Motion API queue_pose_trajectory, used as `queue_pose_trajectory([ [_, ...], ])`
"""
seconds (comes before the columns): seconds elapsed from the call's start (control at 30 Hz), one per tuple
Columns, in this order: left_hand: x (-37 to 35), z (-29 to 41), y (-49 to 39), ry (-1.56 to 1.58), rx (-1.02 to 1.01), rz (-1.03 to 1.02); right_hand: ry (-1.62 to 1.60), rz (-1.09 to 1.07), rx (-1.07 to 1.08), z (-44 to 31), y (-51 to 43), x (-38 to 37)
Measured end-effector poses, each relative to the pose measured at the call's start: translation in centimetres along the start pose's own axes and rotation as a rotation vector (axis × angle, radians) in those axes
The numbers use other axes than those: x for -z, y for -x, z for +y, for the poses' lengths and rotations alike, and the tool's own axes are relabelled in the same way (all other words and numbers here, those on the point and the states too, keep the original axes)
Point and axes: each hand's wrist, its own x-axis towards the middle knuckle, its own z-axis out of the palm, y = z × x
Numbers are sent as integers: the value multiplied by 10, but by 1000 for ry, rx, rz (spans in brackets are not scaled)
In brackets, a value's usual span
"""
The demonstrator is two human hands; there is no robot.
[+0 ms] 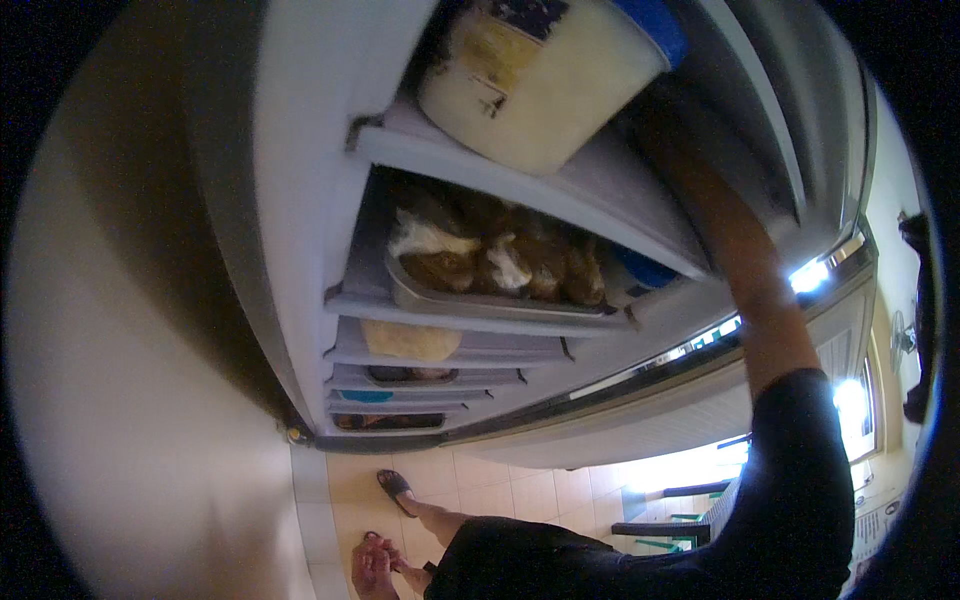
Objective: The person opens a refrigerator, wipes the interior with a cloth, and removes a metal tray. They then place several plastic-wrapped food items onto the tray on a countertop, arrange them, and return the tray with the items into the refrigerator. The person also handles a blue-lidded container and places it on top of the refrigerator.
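My right arm, in a black sleeve, reaches up into an open upright freezer or refrigerator with white shelves [517, 171]. My right hand [656, 112] is in deep shadow beside a large white plastic tub [547, 90] with a blue lid [660, 30]; its fingers and anything in them are hidden. The tub stands on the upper shelf and bears a worn label. At the bottom left, low over the floor, a reddish, blurred form appears to be my left hand [375, 562]; whether it holds something cannot be told.
A metal tray [487, 301] of frosted brown food lies one shelf down. Lower shelves hold a pale yellowish item [412, 339], a blue-green item [365, 395] and more trays. A wall [150, 375] runs along the left. The open door [637, 420] and a dark-topped table [660, 529] are at right.
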Motion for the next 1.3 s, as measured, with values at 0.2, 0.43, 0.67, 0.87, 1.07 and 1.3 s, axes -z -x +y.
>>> queue_pose_trajectory([
  [0.2,13,24,23,26,-19,73,-697,49,-221,-22,-72,22],
  [0.43,10,46,27,-76,-79,-64,-2927,359,-279,-59,-50,77],
  [0.67,-22,87,42,-147,-239,-247,-3426,511,-190,-64,71,128],
  [0.87,-71,135,39,-288,-552,-407,-3243,962,-454,-2,177,146],
  [1.07,-155,234,-2,-531,-1138,-184,-2033,1054,-681,-81,127,179],
  [1.3,-235,303,-67,-658,-1567,130,-2117,702,-216,-150,147,191],
])
